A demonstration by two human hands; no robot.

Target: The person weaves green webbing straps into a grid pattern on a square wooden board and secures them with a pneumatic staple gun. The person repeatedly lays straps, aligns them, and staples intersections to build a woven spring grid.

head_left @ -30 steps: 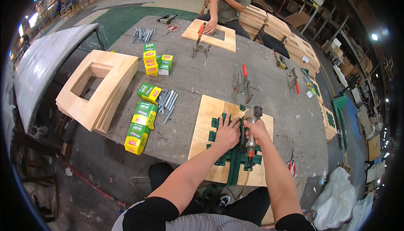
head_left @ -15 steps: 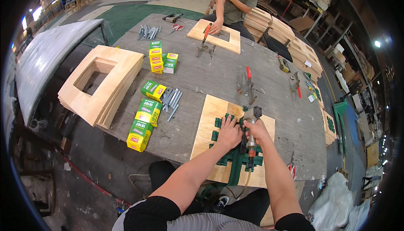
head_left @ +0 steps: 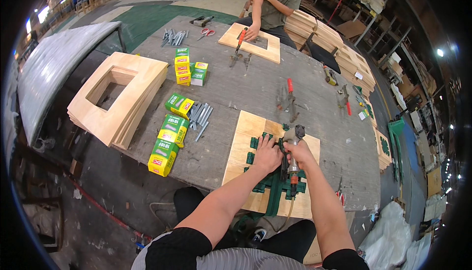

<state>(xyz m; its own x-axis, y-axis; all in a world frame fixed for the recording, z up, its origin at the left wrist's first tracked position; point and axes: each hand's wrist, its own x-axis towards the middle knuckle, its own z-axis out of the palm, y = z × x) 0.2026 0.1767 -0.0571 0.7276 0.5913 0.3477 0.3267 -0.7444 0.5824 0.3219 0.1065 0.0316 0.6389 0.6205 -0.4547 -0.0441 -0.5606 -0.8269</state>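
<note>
A wooden panel point(head_left: 234, 164) lies at the near edge of the table with green webbing straps point(head_left: 275, 191) woven across it. On those straps my left hand point(head_left: 268, 156) rests with its fingers spread, holding them down. My right hand point(head_left: 301, 156) is wrapped round a pneumatic staple gun point(head_left: 294, 136), close beside the left hand. The gun's nose is hidden beneath the hands, so its contact with the webbing cannot be seen. An air hose point(head_left: 289, 210) runs down from the gun's orange and black fitting past the panel's edge.
Stacked wooden frames point(head_left: 137, 85) stand at left. Staple boxes point(head_left: 164, 152) and loose staple strips point(head_left: 200, 117) lie nearer. A red-handled clamp tool point(head_left: 291, 98) lies beyond the panel. Across the table a person's hand point(head_left: 252, 31) rests at another frame point(head_left: 273, 48). Scissors point(head_left: 340, 197) lie at right.
The view has shifted very slightly. Both hands, the staple gun and the webbing keep practically the same places.
</note>
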